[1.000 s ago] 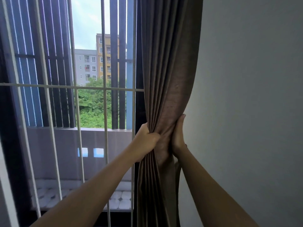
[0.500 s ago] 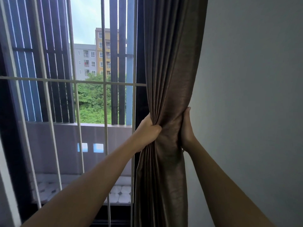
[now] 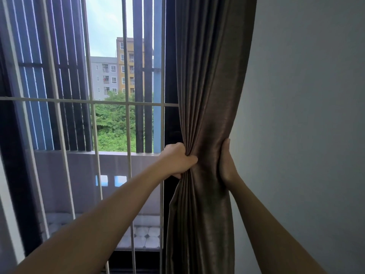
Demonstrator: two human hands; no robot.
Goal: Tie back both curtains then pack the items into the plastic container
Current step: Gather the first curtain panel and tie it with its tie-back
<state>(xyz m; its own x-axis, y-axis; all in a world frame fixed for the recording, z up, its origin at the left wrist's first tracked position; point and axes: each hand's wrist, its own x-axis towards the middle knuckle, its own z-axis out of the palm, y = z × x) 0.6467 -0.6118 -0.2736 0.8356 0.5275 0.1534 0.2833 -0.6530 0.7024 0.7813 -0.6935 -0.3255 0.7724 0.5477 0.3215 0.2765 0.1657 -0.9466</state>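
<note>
A brown curtain (image 3: 209,80) hangs at the right side of the window, gathered into a narrow bunch at mid height. My left hand (image 3: 177,160) is clenched on the bunch from the window side. My right hand (image 3: 226,161) presses around it from the wall side, fingers pointing up behind the fabric. Below the hands the curtain falls in loose folds. No tie-back, plastic container or other items are in view.
White window bars (image 3: 126,103) run across the glass left of the curtain, with a balcony wall (image 3: 83,171) and buildings beyond. A plain grey wall (image 3: 306,135) fills the right side, close against the curtain.
Both hands keep their hold on the curtain. The bunch has shifted a little rightward toward the wall and my view has tilted slightly.
</note>
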